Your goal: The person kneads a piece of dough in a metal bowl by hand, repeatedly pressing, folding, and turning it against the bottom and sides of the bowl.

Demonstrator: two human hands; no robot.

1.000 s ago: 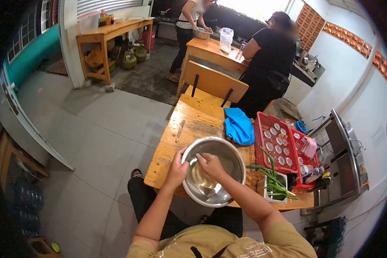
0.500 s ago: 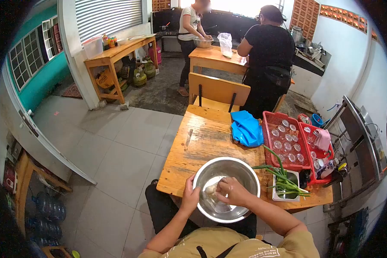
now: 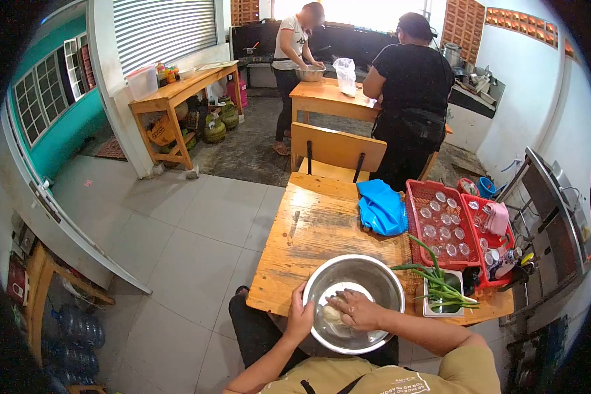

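Observation:
A wide metal bowl [image 3: 391,276] sits in front of me at the table's near edge, over my lap. My left hand [image 3: 300,314] is closed round its left rim, thumb towards the inside. A pale lump of dough [image 3: 332,314] lies in the bottom of the bowl. My right hand [image 3: 361,311] reaches in from the right, with fingers stretched out and spread beside and over the dough, touching it. The fingertips and knuckles have a whitish coating. The underside of the right hand is hidden.
Right of the bowl, spring onions [image 3: 445,289] lie across a metal container [image 3: 463,281]. Beyond are a blue plastic bag [image 3: 381,207], a red basket [image 3: 410,203] of glasses and another red basket [image 3: 502,282] with cups. Two people work at a farther table [image 3: 328,98].
My right hand has gone from curled fingers to stretched, spread ones at the dough. My left hand stays on the rim. The whole view has shifted slightly.

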